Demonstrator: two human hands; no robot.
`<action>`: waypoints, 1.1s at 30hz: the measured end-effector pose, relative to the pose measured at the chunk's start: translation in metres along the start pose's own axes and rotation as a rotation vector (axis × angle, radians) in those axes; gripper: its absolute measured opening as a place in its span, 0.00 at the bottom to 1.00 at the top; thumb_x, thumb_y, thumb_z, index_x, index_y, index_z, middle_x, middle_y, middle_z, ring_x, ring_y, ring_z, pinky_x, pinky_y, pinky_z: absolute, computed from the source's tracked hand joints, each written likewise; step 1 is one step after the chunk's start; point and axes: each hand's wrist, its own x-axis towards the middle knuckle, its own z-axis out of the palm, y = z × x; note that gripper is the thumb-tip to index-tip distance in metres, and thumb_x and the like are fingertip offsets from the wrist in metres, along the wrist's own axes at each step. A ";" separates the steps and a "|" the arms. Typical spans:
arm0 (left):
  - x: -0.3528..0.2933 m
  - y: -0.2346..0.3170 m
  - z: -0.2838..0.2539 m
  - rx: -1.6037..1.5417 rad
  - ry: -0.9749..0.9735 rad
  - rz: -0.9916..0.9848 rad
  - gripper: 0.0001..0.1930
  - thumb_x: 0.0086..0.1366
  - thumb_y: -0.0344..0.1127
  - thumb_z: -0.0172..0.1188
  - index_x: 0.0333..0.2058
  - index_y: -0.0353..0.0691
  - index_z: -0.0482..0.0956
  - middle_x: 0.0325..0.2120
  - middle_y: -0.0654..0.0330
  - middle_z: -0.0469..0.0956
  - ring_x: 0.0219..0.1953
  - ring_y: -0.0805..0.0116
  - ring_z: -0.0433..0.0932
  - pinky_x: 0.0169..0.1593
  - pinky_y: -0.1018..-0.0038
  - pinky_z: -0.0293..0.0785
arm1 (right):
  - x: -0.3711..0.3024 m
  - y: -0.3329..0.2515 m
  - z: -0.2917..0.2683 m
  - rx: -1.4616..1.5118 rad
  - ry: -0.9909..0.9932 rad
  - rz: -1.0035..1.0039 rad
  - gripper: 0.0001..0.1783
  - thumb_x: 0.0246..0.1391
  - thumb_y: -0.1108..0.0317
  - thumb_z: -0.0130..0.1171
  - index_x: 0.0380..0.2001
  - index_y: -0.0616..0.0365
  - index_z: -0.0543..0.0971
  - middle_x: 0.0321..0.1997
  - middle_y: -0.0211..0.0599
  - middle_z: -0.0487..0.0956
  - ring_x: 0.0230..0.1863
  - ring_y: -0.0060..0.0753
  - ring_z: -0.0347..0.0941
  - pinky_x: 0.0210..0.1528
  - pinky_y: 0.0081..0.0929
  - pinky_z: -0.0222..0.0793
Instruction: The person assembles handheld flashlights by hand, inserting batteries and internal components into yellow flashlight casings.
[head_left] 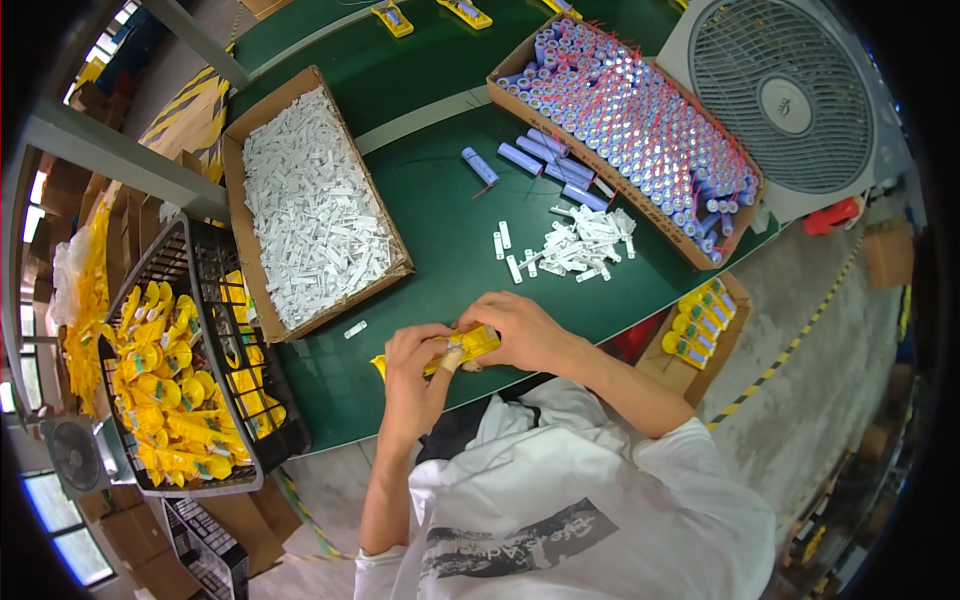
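Note:
Close to the table's near edge, both hands hold a yellow plastic housing point(483, 342) between them. My left hand point(410, 372) is closed round its left part, and a beige wrap covers its thumb. The fingers of my right hand point(522, 330) grip the right end from above and behind. What sits inside the housing is mostly hidden by my fingers. One loose white strip-shaped part point(355, 329) lies left of my hands. Beyond them on the green table is a pile of similar white parts point(585, 243), with several purple cylindrical battery cells point(520, 158) behind.
A cardboard box point(340, 305) of white parts stands left, beside a black crate point(272, 452) of yellow housings. At the back right are a carton point(640, 210) of wired cells and a grey fan point(785, 105). Below the table's right edge, another carton point(712, 378) holds yellow housings with cells.

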 end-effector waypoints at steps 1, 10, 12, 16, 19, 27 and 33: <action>-0.001 0.000 -0.001 -0.010 0.003 -0.004 0.06 0.60 0.25 0.70 0.36 0.35 0.83 0.46 0.58 0.84 0.49 0.53 0.77 0.56 0.61 0.68 | 0.000 -0.001 0.001 -0.006 0.008 -0.007 0.27 0.39 0.67 0.82 0.45 0.52 0.84 0.45 0.35 0.84 0.49 0.46 0.80 0.51 0.41 0.78; -0.001 0.004 0.004 0.044 0.046 0.052 0.06 0.61 0.26 0.70 0.35 0.36 0.82 0.44 0.59 0.84 0.49 0.54 0.77 0.58 0.60 0.65 | 0.007 -0.006 -0.008 -0.013 -0.092 0.024 0.29 0.41 0.62 0.82 0.48 0.52 0.82 0.47 0.37 0.84 0.51 0.49 0.80 0.54 0.44 0.76; -0.002 0.011 0.008 0.042 0.079 0.068 0.06 0.63 0.28 0.69 0.36 0.36 0.81 0.44 0.59 0.83 0.49 0.53 0.77 0.57 0.59 0.66 | 0.016 -0.016 -0.034 -0.046 -0.120 -0.038 0.28 0.44 0.63 0.80 0.50 0.53 0.82 0.48 0.38 0.84 0.51 0.50 0.80 0.54 0.44 0.76; -0.008 0.010 0.014 0.053 0.099 0.034 0.05 0.65 0.28 0.68 0.35 0.35 0.81 0.46 0.55 0.82 0.51 0.50 0.76 0.57 0.58 0.69 | 0.067 -0.024 -0.111 -0.271 -0.158 0.071 0.18 0.57 0.66 0.70 0.52 0.54 0.85 0.54 0.39 0.84 0.51 0.43 0.82 0.55 0.39 0.77; -0.012 0.008 0.016 0.040 0.127 0.006 0.05 0.65 0.28 0.67 0.34 0.33 0.81 0.47 0.53 0.81 0.52 0.49 0.76 0.57 0.57 0.70 | 0.118 0.034 -0.129 -0.676 -0.018 -0.249 0.14 0.59 0.72 0.64 0.48 0.51 0.87 0.52 0.35 0.84 0.52 0.41 0.81 0.53 0.38 0.78; -0.012 -0.002 0.020 -0.013 0.151 0.025 0.04 0.66 0.27 0.67 0.34 0.32 0.82 0.47 0.52 0.81 0.53 0.49 0.77 0.57 0.57 0.71 | 0.173 0.048 -0.137 -1.257 -0.423 -0.751 0.07 0.54 0.65 0.69 0.35 0.52 0.85 0.50 0.27 0.81 0.53 0.33 0.78 0.54 0.32 0.75; -0.011 -0.005 0.016 -0.082 0.182 0.036 0.04 0.64 0.26 0.68 0.34 0.32 0.83 0.45 0.53 0.82 0.51 0.51 0.79 0.56 0.58 0.73 | 0.083 -0.026 -0.068 0.300 0.195 -0.159 0.16 0.52 0.70 0.74 0.45 0.58 0.85 0.49 0.36 0.88 0.42 0.42 0.85 0.46 0.35 0.81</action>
